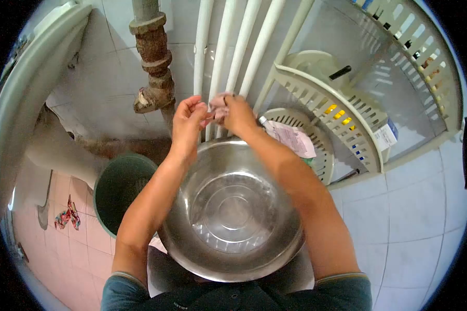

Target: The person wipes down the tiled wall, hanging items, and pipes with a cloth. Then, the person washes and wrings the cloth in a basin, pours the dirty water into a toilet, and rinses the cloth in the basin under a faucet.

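Just beyond the far rim of a steel basin, my two hands are raised close together. A small pinkish-grey, crumpled thing that looks like cloth is in the closed fingers of my right hand. The fingers of my left hand are pinched together at its near edge. Motion blur softens the fingertips, and part of the crumpled thing is hidden by my right hand. Inside the basin the bottom looks shiny, perhaps wet.
To the left stands a dark green bucket. White pipes and a rusty pipe run up the wall. On the right, a corner shelf holds a pink pouch and a small box. A colourful wrapper lies on the floor.
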Demonstrator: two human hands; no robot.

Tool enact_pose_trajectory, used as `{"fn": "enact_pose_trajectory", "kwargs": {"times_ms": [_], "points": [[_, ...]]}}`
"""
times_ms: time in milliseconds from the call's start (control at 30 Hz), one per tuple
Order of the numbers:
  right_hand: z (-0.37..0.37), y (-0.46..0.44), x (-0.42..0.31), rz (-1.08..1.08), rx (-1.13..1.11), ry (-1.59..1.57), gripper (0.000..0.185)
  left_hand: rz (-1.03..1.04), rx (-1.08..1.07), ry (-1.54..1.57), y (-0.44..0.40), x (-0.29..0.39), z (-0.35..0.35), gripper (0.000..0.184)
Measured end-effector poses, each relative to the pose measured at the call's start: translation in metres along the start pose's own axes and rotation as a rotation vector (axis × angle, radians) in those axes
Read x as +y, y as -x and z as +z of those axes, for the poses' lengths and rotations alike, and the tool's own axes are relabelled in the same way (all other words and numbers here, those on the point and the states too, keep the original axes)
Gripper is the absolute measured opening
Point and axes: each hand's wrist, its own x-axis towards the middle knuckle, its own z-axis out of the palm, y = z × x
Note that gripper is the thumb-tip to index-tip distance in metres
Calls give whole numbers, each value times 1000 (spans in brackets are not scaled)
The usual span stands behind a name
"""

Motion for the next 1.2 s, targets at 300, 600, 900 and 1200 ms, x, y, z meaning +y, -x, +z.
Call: {"fn": "enact_pose_trajectory", "kwargs": {"times_ms": [300,600,900,1200], "points": [[-27,-9,0,-243,316,157,30,6,26,21,-3,1,3,36],[-43,-5,-44,-160,65,-550,34,-112,-18,-114,-6,-4,-10,46],[-79,16,-79,-61,-296,-670,51,-206,-131,156,8,11,-2,35],[-78,32,-86,136,-305,-668,67,-203,70,234,15,15,6,55]]}}
